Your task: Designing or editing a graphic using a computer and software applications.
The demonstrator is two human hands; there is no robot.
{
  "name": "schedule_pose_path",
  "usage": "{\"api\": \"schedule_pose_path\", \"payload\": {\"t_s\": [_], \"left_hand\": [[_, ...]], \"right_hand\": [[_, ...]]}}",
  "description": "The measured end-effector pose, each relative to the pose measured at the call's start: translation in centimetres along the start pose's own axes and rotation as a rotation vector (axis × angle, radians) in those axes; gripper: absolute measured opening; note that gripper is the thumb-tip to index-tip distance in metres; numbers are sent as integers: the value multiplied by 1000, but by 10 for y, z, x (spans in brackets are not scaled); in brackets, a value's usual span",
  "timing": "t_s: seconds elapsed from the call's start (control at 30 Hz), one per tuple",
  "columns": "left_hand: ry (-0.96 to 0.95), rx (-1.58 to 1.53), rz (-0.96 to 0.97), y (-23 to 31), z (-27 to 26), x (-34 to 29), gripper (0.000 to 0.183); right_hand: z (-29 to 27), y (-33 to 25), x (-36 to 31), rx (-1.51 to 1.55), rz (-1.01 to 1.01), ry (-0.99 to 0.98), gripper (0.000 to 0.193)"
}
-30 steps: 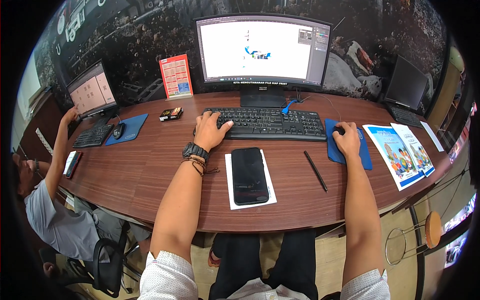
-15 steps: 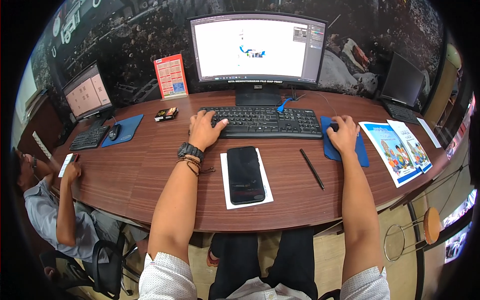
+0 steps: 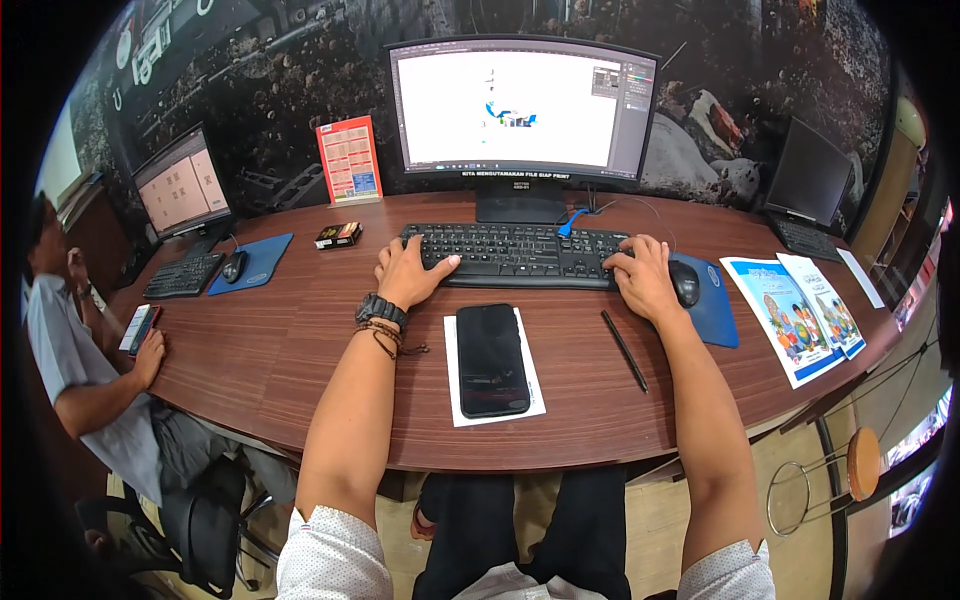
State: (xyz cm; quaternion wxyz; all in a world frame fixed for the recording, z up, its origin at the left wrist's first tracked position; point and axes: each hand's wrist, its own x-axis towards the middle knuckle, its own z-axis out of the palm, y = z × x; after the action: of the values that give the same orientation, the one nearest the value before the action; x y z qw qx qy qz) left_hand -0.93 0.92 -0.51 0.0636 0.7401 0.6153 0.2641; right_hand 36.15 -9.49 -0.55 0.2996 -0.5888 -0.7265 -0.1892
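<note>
My left hand (image 3: 408, 274) rests on the left end of the black keyboard (image 3: 510, 255), fingers spread over the keys, with a dark watch and bead bracelets on the wrist. At the keyboard's right end lies my right hand (image 3: 645, 275), its fingers apart over the number keys. Just right of that hand a black mouse (image 3: 685, 284) stands free on a blue mouse pad (image 3: 717, 310). Behind the keyboard, a curved monitor (image 3: 520, 110) shows a white page with a small blue and dark picture. A black phone (image 3: 492, 360) lies on white paper (image 3: 532, 375) between my forearms.
A black pen (image 3: 624, 350) lies right of the phone. Printed booklets (image 3: 785, 315) sit near the right edge. Farther left are a small dark box (image 3: 338, 235), a red calendar (image 3: 349, 160) and a second mouse (image 3: 234, 266). Another person (image 3: 110, 360) sits at left, holding a phone (image 3: 145, 328).
My right hand has left the mouse and moved left onto the keyboard's right end. My left hand stays on the keys. The other person has leaned forward and lowered the phone toward the desk.
</note>
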Motion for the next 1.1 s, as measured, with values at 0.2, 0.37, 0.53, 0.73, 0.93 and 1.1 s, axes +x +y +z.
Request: {"api": "schedule_pose_path", "payload": {"t_s": [0.2,0.37,0.53,0.73,0.93,1.1], "left_hand": [[32,-10,-10,-1,0,0,91],[-20,-18,-28,6,-7,-1,92],[-32,0,-34,6,-9,0,92],[2,-26,-7,4,-2,0,92],[2,-12,-10,3,-1,0,92],[13,-13,2,3,-2,0,92]], "right_hand": [[-1,-4,6,40,61,-28,16],[-3,3,7,68,54,85,15],[-1,12,4,64,20,94,11],[0,17,4,67,39,140,10],[3,21,4,100,72,116,10],[3,16,6,48,68,-18,13]]}}
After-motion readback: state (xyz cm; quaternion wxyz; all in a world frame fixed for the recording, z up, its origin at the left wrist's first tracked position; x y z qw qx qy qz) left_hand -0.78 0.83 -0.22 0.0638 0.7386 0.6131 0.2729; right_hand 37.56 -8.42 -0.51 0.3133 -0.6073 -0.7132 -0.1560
